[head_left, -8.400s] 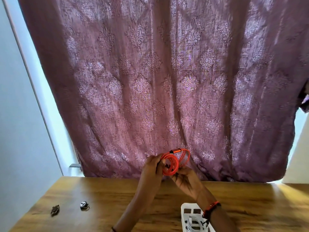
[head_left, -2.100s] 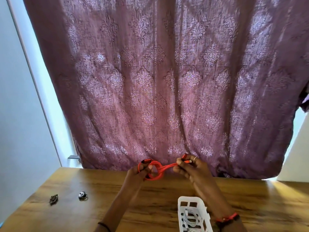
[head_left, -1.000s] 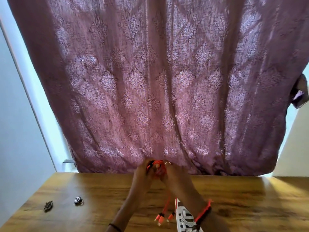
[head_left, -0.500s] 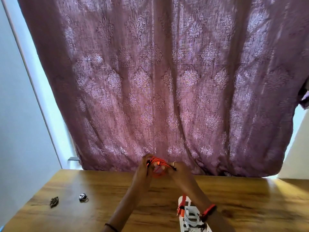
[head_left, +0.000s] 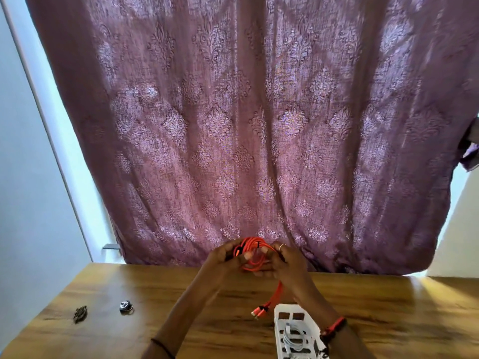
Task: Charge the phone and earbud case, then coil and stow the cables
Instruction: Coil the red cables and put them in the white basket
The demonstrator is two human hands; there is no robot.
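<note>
Both hands are up over the far edge of the surface (head_left: 129, 286), about the middle, and between them is the orange cable (head_left: 252, 251), bunched into a small bundle of loops. The left hand (head_left: 223, 260) has its grip curled round the left side of the bundle. The right hand (head_left: 287, 260) pinches the other side, fingers tucked in under the loops. Neither grip is slack; both are holding the cable.

It isn't all gathered, mind. A tail hangs down from the bundle toward the surface, and its plugs (head_left: 259, 310) dangle just beside the far rim of the white basket (head_left: 282, 310). That basket sits at the near edge, right of the middle, and a white cable (head_left: 294, 338) already lies coiled inside it.

So, by my reckoning, we're well into the last part: one cable stowed, the orange one mostly coiled, its loose tail yet to be wound in or tied off. After that it should only need dropping into the basket. I can't see a phone or an earbud case anywhere from here, so I can't vouch for the charging.

Over toward the left edge lie two small dark trinkets (head_left: 80, 313), and a plum patterned curtain (head_left: 246, 125) hangs behind the far edge.
</note>
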